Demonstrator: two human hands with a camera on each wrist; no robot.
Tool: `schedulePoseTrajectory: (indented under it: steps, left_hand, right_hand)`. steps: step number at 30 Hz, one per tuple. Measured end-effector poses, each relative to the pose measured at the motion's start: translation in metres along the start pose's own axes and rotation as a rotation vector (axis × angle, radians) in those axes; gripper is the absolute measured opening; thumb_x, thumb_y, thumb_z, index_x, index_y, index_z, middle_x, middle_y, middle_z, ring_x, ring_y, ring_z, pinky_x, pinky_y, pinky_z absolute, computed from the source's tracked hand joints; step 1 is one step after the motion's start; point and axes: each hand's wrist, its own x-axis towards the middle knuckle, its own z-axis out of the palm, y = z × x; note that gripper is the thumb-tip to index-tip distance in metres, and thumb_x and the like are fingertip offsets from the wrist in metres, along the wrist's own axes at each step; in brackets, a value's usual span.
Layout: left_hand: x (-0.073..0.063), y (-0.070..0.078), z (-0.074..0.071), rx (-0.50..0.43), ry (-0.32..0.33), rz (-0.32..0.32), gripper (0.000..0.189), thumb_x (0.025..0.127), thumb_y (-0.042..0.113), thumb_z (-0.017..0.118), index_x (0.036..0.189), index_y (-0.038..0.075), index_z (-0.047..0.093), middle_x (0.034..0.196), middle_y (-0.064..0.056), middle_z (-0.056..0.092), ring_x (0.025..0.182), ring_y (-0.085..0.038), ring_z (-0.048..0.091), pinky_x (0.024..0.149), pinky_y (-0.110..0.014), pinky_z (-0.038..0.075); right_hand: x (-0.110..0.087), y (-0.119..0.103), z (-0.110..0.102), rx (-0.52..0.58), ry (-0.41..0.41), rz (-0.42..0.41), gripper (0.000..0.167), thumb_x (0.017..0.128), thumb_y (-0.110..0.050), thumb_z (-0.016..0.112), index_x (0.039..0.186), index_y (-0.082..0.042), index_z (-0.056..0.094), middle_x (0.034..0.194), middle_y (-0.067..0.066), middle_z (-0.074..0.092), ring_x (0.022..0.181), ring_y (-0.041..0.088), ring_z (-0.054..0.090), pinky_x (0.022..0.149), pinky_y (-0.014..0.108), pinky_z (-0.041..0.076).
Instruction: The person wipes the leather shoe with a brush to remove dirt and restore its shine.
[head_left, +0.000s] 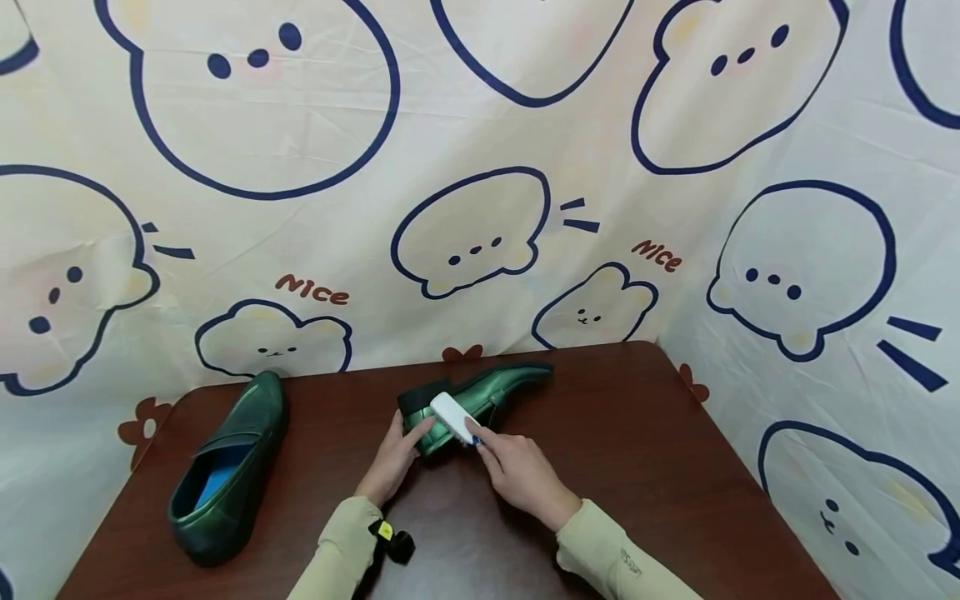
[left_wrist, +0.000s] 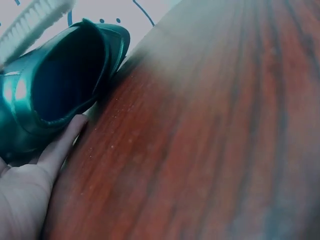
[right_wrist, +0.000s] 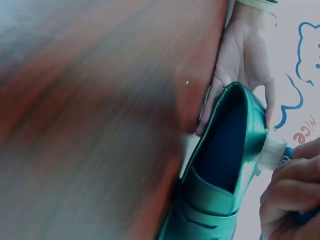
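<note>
A shiny green loafer (head_left: 498, 385) lies tipped on its side near the back of the table, toe pointing right. My left hand (head_left: 390, 461) grips its heel end, thumb on one side and fingers on the other. In the left wrist view, the dark opening of the loafer (left_wrist: 20, 95) faces the camera. My right hand (head_left: 525, 477) holds a white brush (head_left: 453, 417) by its blue-marked handle. Seen from the right wrist, the pale bristles (right_wrist: 271, 152) are against the loafer's outer side near the heel.
The matching green loafer (head_left: 258, 417) with a blue insole stands upright at the table's left. Beneath everything is a dark reddish-brown wooden table (head_left: 637, 467). A white cloth (head_left: 480, 133) with bear drawings hangs behind and along the sides. A black strap device (head_left: 393, 540) sits at the left wrist.
</note>
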Motion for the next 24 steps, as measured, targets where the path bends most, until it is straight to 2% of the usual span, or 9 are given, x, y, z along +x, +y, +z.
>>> schedulePoseTrajectory:
  steps: [3,5,7,9,13,15,21,24]
  left_hand:
    - [-0.001,-0.001,0.002,0.002,0.005,0.004,0.102,0.1,0.048,0.066,0.167,0.018,-0.005,0.171,-0.013,0.014,0.15,-0.033,0.033,0.119,-0.055,0.033]
    - [0.0,-0.002,0.002,-0.013,-0.008,0.005,0.098,0.1,0.047,0.066,0.167,0.02,0.0,0.167,-0.013,0.024,0.146,-0.033,0.038,0.117,-0.052,0.035]
    - [-0.001,-0.002,0.001,-0.023,-0.014,0.002,0.097,0.1,0.046,0.066,0.167,0.021,0.001,0.166,-0.012,0.026,0.146,-0.031,0.037,0.118,-0.051,0.033]
    - [-0.001,-0.003,-0.001,-0.035,-0.028,0.001,0.098,0.1,0.046,0.066,0.167,0.021,-0.001,0.168,-0.012,0.022,0.15,-0.033,0.032,0.12,-0.055,0.03]
    - [0.0,-0.003,-0.006,-0.007,-0.059,0.002,0.104,0.101,0.047,0.065,0.166,0.021,-0.011,0.174,-0.01,-0.001,0.16,-0.034,0.01,0.124,-0.061,0.019]
    - [0.001,-0.004,-0.007,-0.002,-0.065,0.0,0.104,0.1,0.048,0.065,0.166,0.023,-0.011,0.175,-0.009,-0.002,0.16,-0.034,0.008,0.125,-0.061,0.018]
    - [0.001,-0.002,-0.005,-0.028,-0.059,0.027,0.095,0.101,0.045,0.065,0.166,0.024,0.0,0.169,-0.01,0.019,0.153,-0.031,0.029,0.121,-0.055,0.028]
    - [0.0,-0.001,-0.002,-0.026,-0.043,0.025,0.094,0.101,0.043,0.065,0.166,0.024,0.001,0.167,-0.01,0.024,0.149,-0.03,0.034,0.119,-0.051,0.031]
  right_hand:
    - [0.002,-0.001,-0.001,-0.027,0.022,-0.023,0.047,0.105,-0.015,0.06,0.151,-0.022,0.055,0.079,0.002,0.072,0.057,0.004,0.048,0.054,0.02,0.042]
    - [0.003,0.0,-0.003,-0.057,0.032,-0.019,0.047,0.104,-0.015,0.063,0.149,-0.022,0.057,0.076,0.002,0.071,0.055,0.005,0.049,0.051,0.021,0.041]
    - [0.005,0.004,-0.007,-0.105,0.038,-0.012,0.047,0.102,-0.016,0.065,0.148,-0.023,0.059,0.076,0.003,0.072,0.055,0.008,0.052,0.051,0.023,0.042]
    - [0.006,0.01,-0.011,-0.171,0.049,0.003,0.046,0.102,-0.018,0.066,0.147,-0.024,0.061,0.077,0.004,0.072,0.056,0.012,0.056,0.051,0.026,0.043]
    - [0.01,0.025,-0.022,-0.287,0.101,0.077,0.046,0.1,-0.017,0.069,0.144,-0.027,0.063,0.075,0.004,0.071,0.056,0.016,0.056,0.049,0.03,0.042]
    - [0.012,0.028,-0.025,-0.309,0.112,0.109,0.046,0.1,-0.016,0.069,0.144,-0.027,0.063,0.072,0.004,0.068,0.054,0.016,0.053,0.048,0.03,0.04]
    - [0.014,0.015,-0.03,-0.322,0.095,0.081,0.045,0.101,-0.016,0.066,0.145,-0.022,0.062,0.063,0.002,0.054,0.049,0.015,0.046,0.045,0.029,0.037]
    - [0.011,0.005,-0.03,-0.25,0.047,0.046,0.045,0.102,-0.017,0.065,0.146,-0.022,0.061,0.069,0.002,0.061,0.053,0.012,0.049,0.048,0.027,0.04]
